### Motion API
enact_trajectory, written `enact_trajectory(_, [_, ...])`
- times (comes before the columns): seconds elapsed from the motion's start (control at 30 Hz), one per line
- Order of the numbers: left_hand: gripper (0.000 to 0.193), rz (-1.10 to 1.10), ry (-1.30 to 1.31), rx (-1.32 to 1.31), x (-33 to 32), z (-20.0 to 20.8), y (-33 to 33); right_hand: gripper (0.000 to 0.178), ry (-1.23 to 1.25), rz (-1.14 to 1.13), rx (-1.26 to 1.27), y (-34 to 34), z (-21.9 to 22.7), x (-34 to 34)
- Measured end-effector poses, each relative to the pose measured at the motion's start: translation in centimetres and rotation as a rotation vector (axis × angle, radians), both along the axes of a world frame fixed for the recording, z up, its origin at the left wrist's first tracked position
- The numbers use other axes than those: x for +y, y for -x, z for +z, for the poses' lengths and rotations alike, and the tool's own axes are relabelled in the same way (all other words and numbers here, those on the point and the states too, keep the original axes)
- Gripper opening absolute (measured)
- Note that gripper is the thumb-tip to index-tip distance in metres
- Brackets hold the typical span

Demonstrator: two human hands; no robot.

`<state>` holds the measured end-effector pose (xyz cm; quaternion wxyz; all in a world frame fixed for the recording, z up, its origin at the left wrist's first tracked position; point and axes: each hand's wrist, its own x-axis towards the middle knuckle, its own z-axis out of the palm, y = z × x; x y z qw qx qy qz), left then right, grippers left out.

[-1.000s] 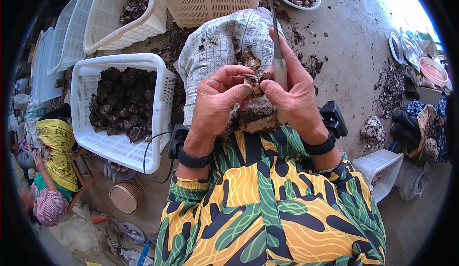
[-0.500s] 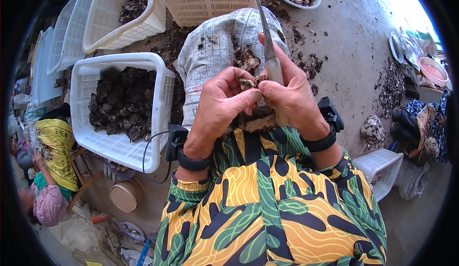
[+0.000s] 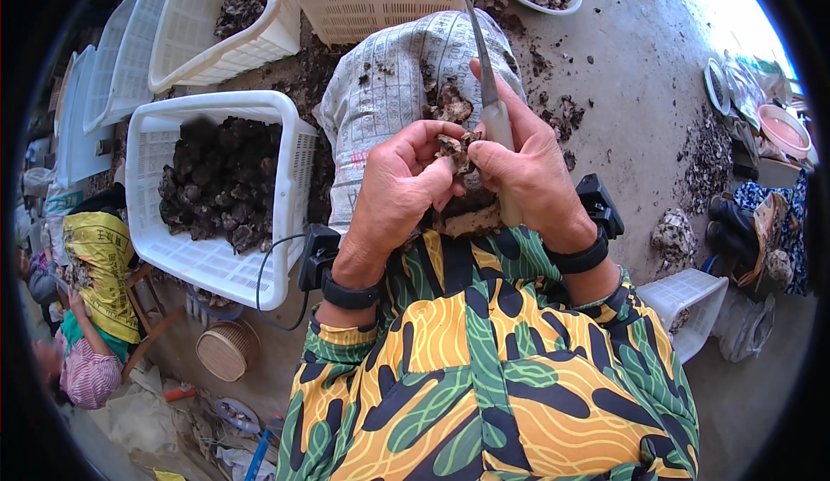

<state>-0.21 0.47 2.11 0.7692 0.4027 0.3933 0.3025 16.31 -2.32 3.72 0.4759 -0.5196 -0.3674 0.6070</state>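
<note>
Between the fingertips of my left hand (image 3: pixel 393 187) is a small ragged brown-and-pale piece that looks like mushroom (image 3: pixel 454 151). My right hand (image 3: pixel 532 170) grips the pale handle of a knife (image 3: pixel 486 62), its long blade pointing up and away from me. The right thumb presses against the same piece. Beneath both hands, a white woven sack (image 3: pixel 372 92) lies over my lap, with another brown lump (image 3: pixel 451 102) and crumbs on it. More pale-edged material (image 3: pixel 471 222) rests below the hands, partly hidden by them.
Left of me stands a white basket (image 3: pixel 290 170) holding dark mushroom-like lumps. Further crates (image 3: pixel 290 36) and a basin of pieces (image 3: pixel 577 1) are at the back. A small white basket (image 3: pixel 692 295) lies at right. At far left sits a person in a striped sleeve (image 3: pixel 91 373).
My left fingers have shifted slightly on the piece, turning it so more of its pale side shows. The knife stays in my right hand, almost in the same place.
</note>
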Motion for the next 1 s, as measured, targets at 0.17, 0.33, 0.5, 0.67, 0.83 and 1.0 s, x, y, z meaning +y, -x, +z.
enact_trajectory(0.17, [0.034,0.023,0.005,-0.061,0.0,0.0,0.2,0.074,0.004,-0.039,-0.012,-0.1,-0.3,0.0])
enact_trajectory(0.33, [0.029,0.035,-0.05,-0.002,0.2,0.0,0.4,0.073,0.03,-0.052,-0.003,-0.2,-0.6,-0.1])
enact_trajectory(0.5, [0.023,0.067,-0.024,-0.071,0.3,-0.5,0.7,0.073,0.028,-0.038,-0.019,-0.2,-0.5,0.0])
enact_trajectory(0.67, [0.02,0.099,-0.068,0.025,0.0,-0.3,0.4,0.074,0.034,-0.004,-0.101,-0.3,-0.2,-0.1])
enact_trajectory(0.83, [0.02,0.158,-0.074,-0.059,-0.2,-0.4,-0.3,0.077,-0.082,-0.031,-0.178,0.2,0.0,0.0])
enact_trajectory(1.0, [0.017,0.137,0.081,-0.183,-0.4,-0.7,-0.2,0.076,-0.059,-0.046,-0.115,0.0,-0.2,-0.5])
